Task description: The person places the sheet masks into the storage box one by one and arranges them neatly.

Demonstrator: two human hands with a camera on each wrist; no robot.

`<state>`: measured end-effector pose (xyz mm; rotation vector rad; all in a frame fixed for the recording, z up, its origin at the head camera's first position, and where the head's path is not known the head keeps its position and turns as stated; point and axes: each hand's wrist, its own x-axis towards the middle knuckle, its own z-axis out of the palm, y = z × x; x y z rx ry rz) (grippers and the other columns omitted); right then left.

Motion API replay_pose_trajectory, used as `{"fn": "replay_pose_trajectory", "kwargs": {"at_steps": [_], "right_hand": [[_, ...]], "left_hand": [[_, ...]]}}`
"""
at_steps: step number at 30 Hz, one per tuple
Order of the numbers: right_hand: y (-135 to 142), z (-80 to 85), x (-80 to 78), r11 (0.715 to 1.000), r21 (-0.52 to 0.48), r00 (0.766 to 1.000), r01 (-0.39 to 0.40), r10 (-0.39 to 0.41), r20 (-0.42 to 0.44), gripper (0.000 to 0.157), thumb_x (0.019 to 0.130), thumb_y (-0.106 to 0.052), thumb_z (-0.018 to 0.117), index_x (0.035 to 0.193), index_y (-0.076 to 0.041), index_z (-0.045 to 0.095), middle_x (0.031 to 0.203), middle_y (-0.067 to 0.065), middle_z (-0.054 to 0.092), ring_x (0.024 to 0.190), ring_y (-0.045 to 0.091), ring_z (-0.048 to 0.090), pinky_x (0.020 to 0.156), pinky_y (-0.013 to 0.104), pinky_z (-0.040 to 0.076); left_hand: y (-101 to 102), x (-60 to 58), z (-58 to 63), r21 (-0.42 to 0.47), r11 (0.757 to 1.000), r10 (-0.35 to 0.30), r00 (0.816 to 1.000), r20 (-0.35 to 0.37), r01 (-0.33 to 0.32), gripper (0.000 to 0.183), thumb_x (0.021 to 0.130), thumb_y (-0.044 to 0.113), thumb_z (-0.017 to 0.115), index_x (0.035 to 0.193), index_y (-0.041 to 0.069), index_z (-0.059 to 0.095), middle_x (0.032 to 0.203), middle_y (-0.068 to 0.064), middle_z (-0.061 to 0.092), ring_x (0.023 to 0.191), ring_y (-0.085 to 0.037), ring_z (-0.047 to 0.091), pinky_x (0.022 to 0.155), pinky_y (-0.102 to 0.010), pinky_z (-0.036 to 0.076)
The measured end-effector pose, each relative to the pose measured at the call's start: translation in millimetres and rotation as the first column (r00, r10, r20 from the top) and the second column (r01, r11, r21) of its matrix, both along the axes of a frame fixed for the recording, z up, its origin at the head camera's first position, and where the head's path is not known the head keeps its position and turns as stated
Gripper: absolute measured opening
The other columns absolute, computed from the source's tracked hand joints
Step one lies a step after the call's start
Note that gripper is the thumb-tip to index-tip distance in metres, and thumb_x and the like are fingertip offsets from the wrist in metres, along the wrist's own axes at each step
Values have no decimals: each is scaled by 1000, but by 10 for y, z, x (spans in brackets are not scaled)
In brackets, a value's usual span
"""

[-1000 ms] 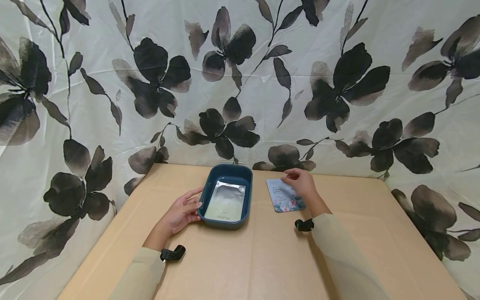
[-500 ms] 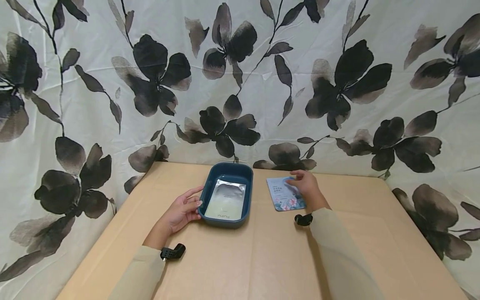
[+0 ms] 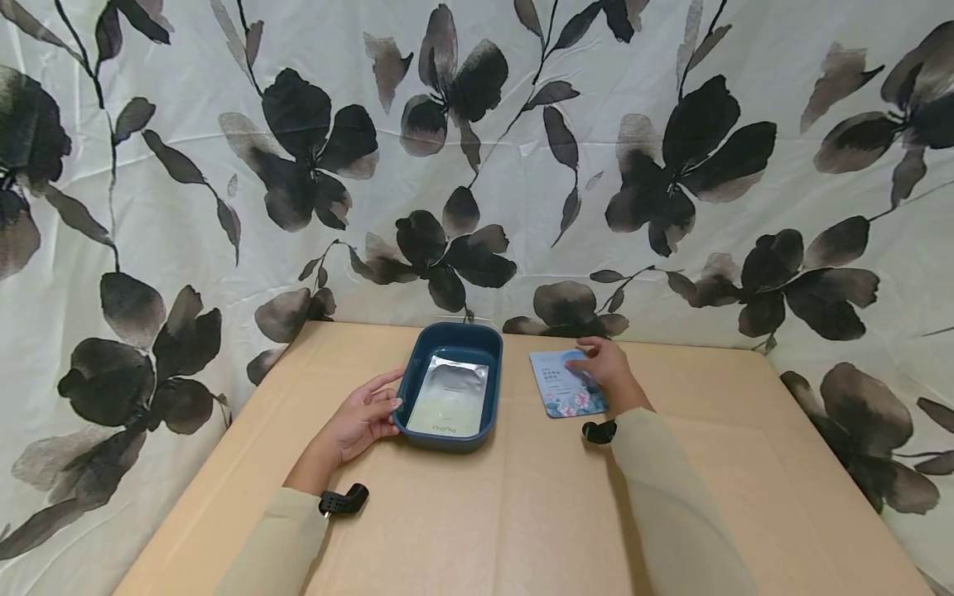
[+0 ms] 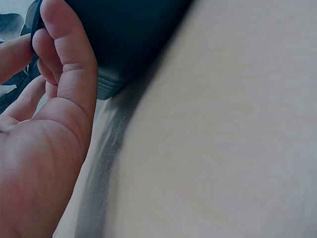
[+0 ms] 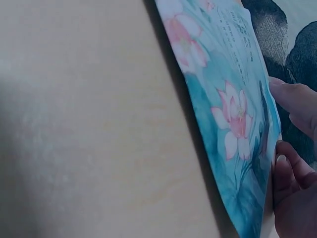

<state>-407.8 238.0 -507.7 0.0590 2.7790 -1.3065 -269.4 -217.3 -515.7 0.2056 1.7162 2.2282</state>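
Observation:
A dark blue plastic tub stands on the table, its rim pinched at the left side by my left hand. In the left wrist view, the thumb and fingers meet at the tub's edge. Inside the tub lies a flat silver sachet with upside-down lettering. To the right is a flat light-blue sachet printed with pink flowers. My right hand holds its right edge between thumb and fingers. In the right wrist view the flowered sachet shows a dark shadow along its long edge; the fingers' undersides are partly hidden.
The tan table ends at the back against a white cloth with dark flowers. A black band is on the left wrist and another black band on the right.
My right hand has shifted slightly to the right along the flowered sachet's edge, showing more of its print. The left hand and the tub stay in place.

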Motion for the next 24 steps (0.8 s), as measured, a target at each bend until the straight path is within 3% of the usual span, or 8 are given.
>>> {"fn": "replay_pose_trajectory", "kwargs": {"at_steps": [9, 24], "right_hand": [[-31, 5, -36, 993, 117, 999, -28, 30, -14, 61, 90, -28, 79, 144, -9, 58, 136, 26, 56, 117, 40, 53, 102, 53, 47], [-12, 20, -85, 996, 79, 999, -41, 38, 31, 57, 90, -25, 80, 142, -12, 60, 134, 24, 55, 115, 37, 50, 100, 50, 45]], "left_hand": [[13, -20, -2, -4, 1000, -5, 1000, -14, 5, 68, 103, 5, 57, 162, 14, 25, 95, 0, 60, 74, -11, 59, 72, -27, 61], [32, -23, -6, -4, 1000, 28, 1000, 13, -28, 67, 102, 6, 59, 161, 17, 29, 96, -2, 60, 73, -12, 59, 71, -27, 61]]}}
